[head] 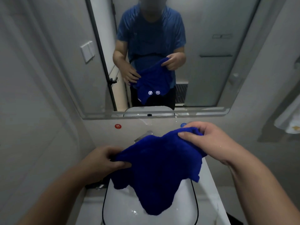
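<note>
Currently, your left hand point(103, 161) and right hand point(209, 140) each pinch an upper edge of the blue cloth point(160, 168), suspending it above the sink basin point(121, 207). This appears to be the unfolding step. Next, spread the cloth flat before wiping.

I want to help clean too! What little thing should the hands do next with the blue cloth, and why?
Probably draw both hands apart to open the blue cloth. The left hand and right hand each pinch an edge, and it hangs bunched above the white sink; spread flat, it should fold or wipe better.
</note>
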`<action>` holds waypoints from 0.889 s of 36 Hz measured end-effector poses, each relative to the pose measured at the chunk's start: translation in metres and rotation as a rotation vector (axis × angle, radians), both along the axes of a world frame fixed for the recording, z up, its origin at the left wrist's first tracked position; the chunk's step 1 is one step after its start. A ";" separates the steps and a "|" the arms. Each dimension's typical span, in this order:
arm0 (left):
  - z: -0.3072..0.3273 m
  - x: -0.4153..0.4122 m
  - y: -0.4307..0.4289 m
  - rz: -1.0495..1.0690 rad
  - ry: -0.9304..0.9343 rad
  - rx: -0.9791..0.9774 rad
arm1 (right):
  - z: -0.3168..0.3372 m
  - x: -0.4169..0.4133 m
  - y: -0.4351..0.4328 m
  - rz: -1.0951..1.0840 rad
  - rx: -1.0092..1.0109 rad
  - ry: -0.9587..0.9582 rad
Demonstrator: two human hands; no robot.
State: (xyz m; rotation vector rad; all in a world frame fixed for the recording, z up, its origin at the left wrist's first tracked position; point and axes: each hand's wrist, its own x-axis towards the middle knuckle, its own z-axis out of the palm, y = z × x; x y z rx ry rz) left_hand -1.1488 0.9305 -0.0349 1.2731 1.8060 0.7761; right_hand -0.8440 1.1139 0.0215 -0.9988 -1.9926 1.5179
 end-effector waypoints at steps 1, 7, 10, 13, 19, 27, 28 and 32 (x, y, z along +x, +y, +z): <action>0.000 0.000 0.000 0.010 -0.046 0.015 | 0.001 0.003 0.002 0.055 -0.047 0.016; 0.003 0.000 -0.002 -0.120 -0.172 -0.059 | 0.002 0.021 0.017 0.258 -0.262 0.192; -0.001 0.001 0.003 0.050 0.023 0.110 | 0.003 0.022 0.022 0.183 -0.239 0.222; -0.001 -0.004 0.002 0.112 0.036 0.163 | 0.006 0.019 0.024 0.047 -0.148 0.195; -0.004 0.000 0.003 -0.004 0.002 -0.063 | 0.001 0.002 0.019 -0.060 0.034 0.166; -0.003 -0.018 -0.006 -0.053 -0.138 -0.149 | 0.004 0.000 0.023 -0.050 -0.056 0.280; -0.002 -0.021 -0.007 -0.071 -0.140 -0.186 | 0.004 0.001 0.025 -0.060 -0.073 0.279; 0.001 -0.036 -0.011 -0.105 -0.271 -0.201 | -0.003 0.004 0.032 -0.161 -0.054 0.217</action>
